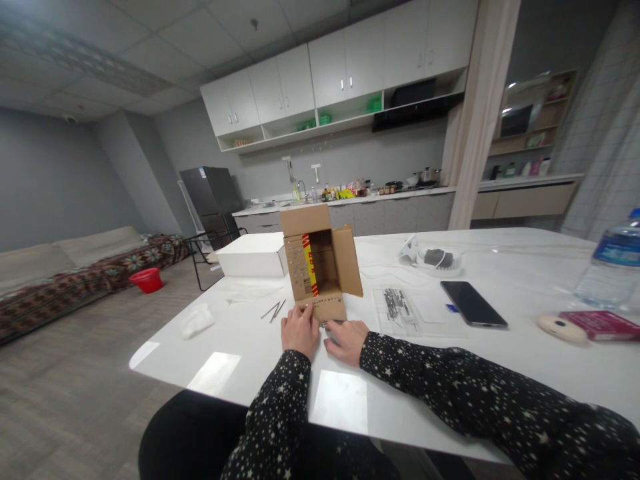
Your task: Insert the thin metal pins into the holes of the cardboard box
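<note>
An open cardboard box [300, 267] stands on the white table with its opening towards me and its flaps spread. Yellow-and-red tape runs down its front, and small metal pieces dot the left flap. Across the lower flap [330, 309] is a row of small dark marks or pieces. My left hand [300, 331] grips that flap at its left corner, fingers bent over the edge. Beside it, my right hand [349, 341] is closed at the flap's front edge, near a small dark metallic thing whose kind I cannot make out. Its fingertips are partly hidden.
Thin dark tools [276, 311] and a crumpled tissue [197, 321] lie to the left, before a white box [253, 255]. Rightward are a clear tray [400, 312] of metal pieces, a phone [473, 303], a white corded device [435, 259] and a water bottle [613, 263].
</note>
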### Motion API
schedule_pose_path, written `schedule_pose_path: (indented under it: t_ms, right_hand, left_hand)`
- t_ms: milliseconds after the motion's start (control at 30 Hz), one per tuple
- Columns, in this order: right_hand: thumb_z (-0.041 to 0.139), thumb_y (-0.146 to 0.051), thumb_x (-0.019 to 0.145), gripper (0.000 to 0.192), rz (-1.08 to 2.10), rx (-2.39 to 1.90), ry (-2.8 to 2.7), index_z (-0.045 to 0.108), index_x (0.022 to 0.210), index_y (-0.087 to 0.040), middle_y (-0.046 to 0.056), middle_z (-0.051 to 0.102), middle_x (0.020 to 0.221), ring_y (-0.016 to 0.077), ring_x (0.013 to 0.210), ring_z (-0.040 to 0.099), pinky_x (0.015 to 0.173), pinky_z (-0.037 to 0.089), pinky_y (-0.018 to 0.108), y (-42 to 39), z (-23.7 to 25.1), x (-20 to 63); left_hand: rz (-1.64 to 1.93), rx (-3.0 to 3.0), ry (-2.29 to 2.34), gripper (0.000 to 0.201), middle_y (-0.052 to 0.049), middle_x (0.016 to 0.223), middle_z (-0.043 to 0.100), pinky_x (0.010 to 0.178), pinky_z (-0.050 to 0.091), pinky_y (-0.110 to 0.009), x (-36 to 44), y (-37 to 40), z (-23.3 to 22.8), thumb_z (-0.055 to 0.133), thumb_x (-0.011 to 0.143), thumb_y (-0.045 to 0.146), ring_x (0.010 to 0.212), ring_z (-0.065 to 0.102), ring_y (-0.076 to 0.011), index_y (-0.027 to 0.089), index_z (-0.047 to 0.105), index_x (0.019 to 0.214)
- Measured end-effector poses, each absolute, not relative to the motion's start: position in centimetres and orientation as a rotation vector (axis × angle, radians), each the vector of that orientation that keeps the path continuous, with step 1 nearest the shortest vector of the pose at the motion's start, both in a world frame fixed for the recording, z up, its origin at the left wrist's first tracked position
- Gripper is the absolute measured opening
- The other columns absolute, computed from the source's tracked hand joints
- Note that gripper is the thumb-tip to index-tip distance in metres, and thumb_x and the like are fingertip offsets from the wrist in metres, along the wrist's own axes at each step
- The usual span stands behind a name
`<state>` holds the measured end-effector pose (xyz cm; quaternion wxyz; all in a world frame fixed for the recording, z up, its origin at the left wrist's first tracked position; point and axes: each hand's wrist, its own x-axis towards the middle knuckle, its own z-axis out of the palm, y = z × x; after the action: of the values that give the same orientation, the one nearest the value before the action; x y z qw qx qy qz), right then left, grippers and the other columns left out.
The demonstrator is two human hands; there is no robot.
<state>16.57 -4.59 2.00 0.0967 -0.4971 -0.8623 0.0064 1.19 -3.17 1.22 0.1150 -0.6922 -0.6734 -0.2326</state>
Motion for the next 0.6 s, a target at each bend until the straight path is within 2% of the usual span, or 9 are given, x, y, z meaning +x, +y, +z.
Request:
schedule_pose_path:
  t_ms: [133,367,600]
  right_hand:
    - [0.038,-0.044,0.087,0.036,0.034,-1.479,-2.561,0.054,0.111,-0.023,0.009,0.07,0.091,0.0235,0.078,0.065,0.067,0.04,0.031,-4.8,2.4,16.6]
    - [0.036,-0.044,0.088,0.035,0.01,-1.474,-2.575,0.053,0.11,-0.022,0.009,0.07,0.091,0.0235,0.077,0.065,0.064,0.039,0.031,-5.0,2.8,16.7]
    - [0.036,-0.044,0.088,0.035,0.017,-1.461,-2.59,0.053,0.109,-0.021,0.009,0.07,0.09,0.0231,0.077,0.065,0.063,0.039,0.03,-5.3,3.2,16.9]
  left_hand:
    - [-0.754,-2.082,-1.894,0.035,-0.009,0.109,0.06,0.082,0.039,-0.039,1.0,-2.9,0.8,0.047,0.084,0.025,0.099,0.054,-0.0238,0.022,0.059,0.116]
    - [-0.836,-2.348,-1.669,0.019,-0.005,0.1,0.061,0.083,0.041,-0.034,0.9,-2.8,0.5,0.048,0.085,0.022,0.099,0.055,-0.0194,0.024,0.065,0.095]
    - [-0.861,-2.471,-1.622,0.018,-0.005,0.097,0.062,0.087,0.042,-0.034,0.8,-2.7,0.2,0.047,0.085,0.021,0.097,0.056,-0.0191,0.022,0.064,0.091]
